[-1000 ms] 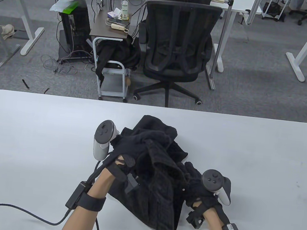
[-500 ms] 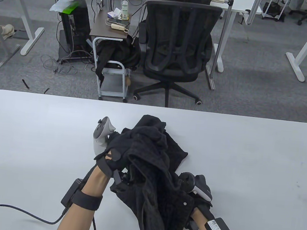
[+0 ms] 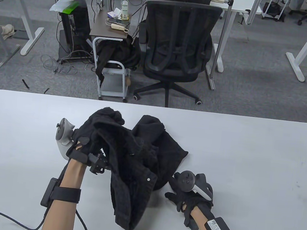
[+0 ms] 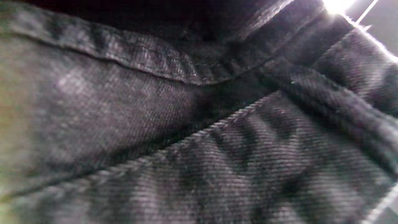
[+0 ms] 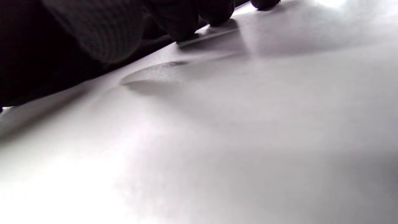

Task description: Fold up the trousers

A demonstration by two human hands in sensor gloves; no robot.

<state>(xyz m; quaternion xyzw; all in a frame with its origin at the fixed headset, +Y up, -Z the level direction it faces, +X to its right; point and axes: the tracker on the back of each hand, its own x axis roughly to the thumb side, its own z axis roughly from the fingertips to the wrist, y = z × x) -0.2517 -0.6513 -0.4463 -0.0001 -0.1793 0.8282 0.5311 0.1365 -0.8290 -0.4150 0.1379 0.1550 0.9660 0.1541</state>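
— Leftward and up went the left hand [image 3: 80, 147], dragging the trousers [image 3: 134, 162] with it?
— Yes, it grips a raised bunch; the rest lies mid-table [image 3: 248, 147].
— Right hand [image 3: 189, 195]?
— Off the cloth, fingers spread on the table.

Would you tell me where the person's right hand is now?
In the table view, the right hand lies on the white table, just right of the black trousers.

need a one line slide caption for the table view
Left hand grips bunched black trousers on the white table; right hand rests beside them, fingers spread on the tabletop.
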